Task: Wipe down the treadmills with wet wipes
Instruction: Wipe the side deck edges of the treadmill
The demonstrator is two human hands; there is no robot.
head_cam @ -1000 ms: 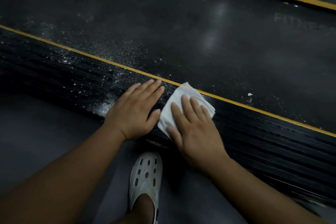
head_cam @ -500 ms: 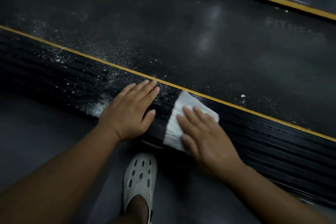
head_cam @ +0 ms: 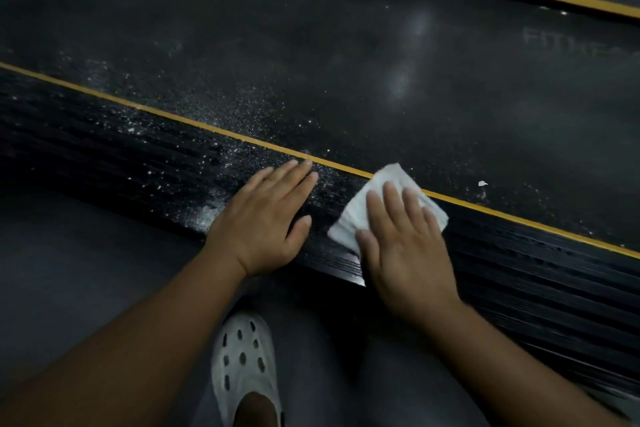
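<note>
- Biggest thing in shot: the treadmill belt (head_cam: 346, 45), a wide dark band running corner to corner, with pale dust (head_cam: 221, 107) scattered over its left part.
- Next, the ribbed black side rail (head_cam: 121, 163) on the near side, split from the belt by a thin yellow stripe (head_cam: 207, 128). It is speckled white to the left of the hands and looks darker and cleaner to the right, so my read is that the dirty stretch is the work left.
- Below that is the grey floor (head_cam: 69, 270), with a white clog (head_cam: 246, 364) planted close to the rail; the person appears to be crouched right up to the job.
- The left hand (head_cam: 263, 218) lies flat on the rail with its fingers (head_cam: 294, 173) straight and together, holding nothing. It looks like a brace to steady the body.
- The right hand (head_cam: 405, 243) is beside it, just apart, palm down, with its fingers (head_cam: 391, 198) spread straight and pressing rather than gripping. That flat press puts the most cloth on the ribs.
- The wet wipe (head_cam: 349, 218) is a folded white square pinned under that right hand on the rail, its top corner reaching over the yellow stripe.
- Smallest: a lone white fleck (head_cam: 482, 183) on the belt, just beyond the wipe and untouched.
</note>
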